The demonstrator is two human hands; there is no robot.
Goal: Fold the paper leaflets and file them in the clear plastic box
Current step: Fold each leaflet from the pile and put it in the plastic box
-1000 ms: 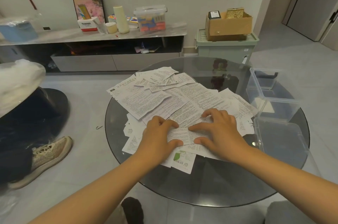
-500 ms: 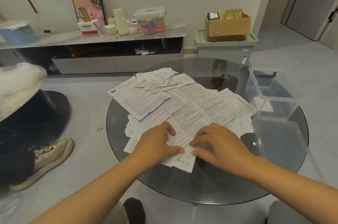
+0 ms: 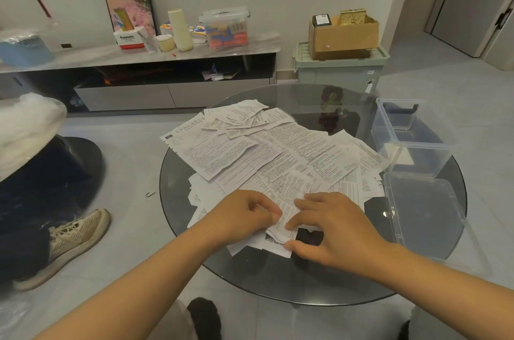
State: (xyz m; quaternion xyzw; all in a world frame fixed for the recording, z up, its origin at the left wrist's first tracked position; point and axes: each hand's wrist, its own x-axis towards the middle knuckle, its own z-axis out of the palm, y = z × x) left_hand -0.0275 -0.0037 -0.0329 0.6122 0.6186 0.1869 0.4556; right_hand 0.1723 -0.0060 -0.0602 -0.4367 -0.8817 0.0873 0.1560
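Observation:
A loose heap of white printed paper leaflets [image 3: 267, 156] covers the middle of a round dark glass table [image 3: 319, 281]. At its near edge lies one narrow, partly folded leaflet [image 3: 283, 224]. My left hand [image 3: 244, 214] pinches its left side with curled fingers. My right hand [image 3: 331, 225] holds its right side, index finger on top and thumb at the lower corner. The clear plastic box [image 3: 409, 139] stands open on the table's right side, with a small pale item inside. Its clear lid [image 3: 425, 211] lies flat just in front of it.
A person's leg and beige sneaker [image 3: 75, 236] are on the floor at left beside a dark round base. A low TV cabinet [image 3: 139, 59] with bottles and boxes runs along the far wall. A green crate [image 3: 339, 70] carrying a cardboard box stands behind the table.
Both hands have drawn back toward the table's near edge, bringing the small leaflet with them. Their fingers went from pressing flat to curling round the paper, which is now narrower and folded.

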